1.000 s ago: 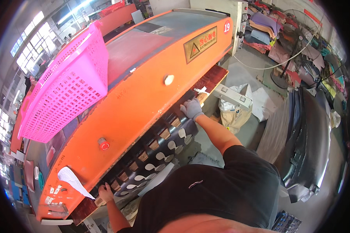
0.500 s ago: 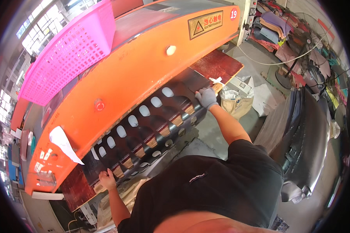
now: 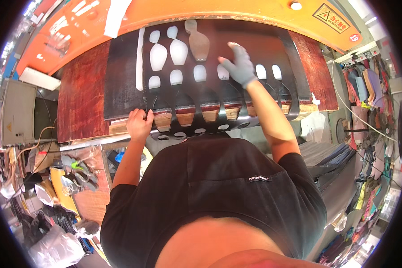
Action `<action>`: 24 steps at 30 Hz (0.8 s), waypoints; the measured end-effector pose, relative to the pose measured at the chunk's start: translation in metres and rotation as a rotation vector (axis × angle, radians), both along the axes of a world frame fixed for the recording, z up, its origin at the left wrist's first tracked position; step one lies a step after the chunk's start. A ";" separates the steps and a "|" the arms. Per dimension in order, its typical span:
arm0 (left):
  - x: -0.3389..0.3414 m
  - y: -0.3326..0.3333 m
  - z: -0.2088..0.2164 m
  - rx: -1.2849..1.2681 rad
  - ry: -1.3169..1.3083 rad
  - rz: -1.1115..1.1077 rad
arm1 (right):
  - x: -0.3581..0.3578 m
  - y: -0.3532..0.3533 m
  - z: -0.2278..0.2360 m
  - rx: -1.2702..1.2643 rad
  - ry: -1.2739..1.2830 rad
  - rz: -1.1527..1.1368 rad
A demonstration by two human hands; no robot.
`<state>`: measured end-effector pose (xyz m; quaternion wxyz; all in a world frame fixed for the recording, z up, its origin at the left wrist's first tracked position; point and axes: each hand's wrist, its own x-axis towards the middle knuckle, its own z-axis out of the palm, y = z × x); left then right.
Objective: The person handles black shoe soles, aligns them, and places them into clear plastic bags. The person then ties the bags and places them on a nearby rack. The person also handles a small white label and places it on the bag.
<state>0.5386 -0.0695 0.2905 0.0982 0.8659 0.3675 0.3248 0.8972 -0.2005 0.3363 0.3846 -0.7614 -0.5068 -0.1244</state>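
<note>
A black sheet (image 3: 259,42) with rows of rounded cut-outs lies on a dark cutting board (image 3: 127,76). Its front part hangs over the board's near edge as a web of holes. Bare and curled, my left hand (image 3: 140,123) grips the sheet's near left corner at the board edge. My right hand (image 3: 240,66), in a grey glove with bare fingertips, is over the sheet's middle, fingers apart and holding nothing; whether it touches is unclear. Pale sole shapes (image 3: 178,52) show at the left, beside a brownish sole shape (image 3: 199,45); whether these are pieces or openings is unclear.
An orange machine beam (image 3: 210,10) spans the far side, with a white paper strip (image 3: 116,18) hanging from it. Reddish board ends (image 3: 82,96) flank the sheet. Bags and scraps lie at lower left; stacked coloured sheets (image 3: 366,85) stand at the right, near a hanging cable.
My right hand has left the sheet's right edge and moved in over its middle, its fingers spreading. My left hand stays at the near left edge. The view has turned, showing more board.
</note>
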 end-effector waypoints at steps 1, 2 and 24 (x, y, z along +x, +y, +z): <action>-0.001 -0.003 0.007 -0.153 -0.041 0.031 | -0.010 0.021 0.005 -0.011 0.036 0.012; -0.012 -0.014 0.015 -0.395 0.015 0.105 | -0.032 0.025 -0.001 -0.104 0.123 -0.004; 0.097 0.016 0.013 0.088 0.120 -0.397 | 0.015 0.054 -0.010 -0.209 0.356 -0.119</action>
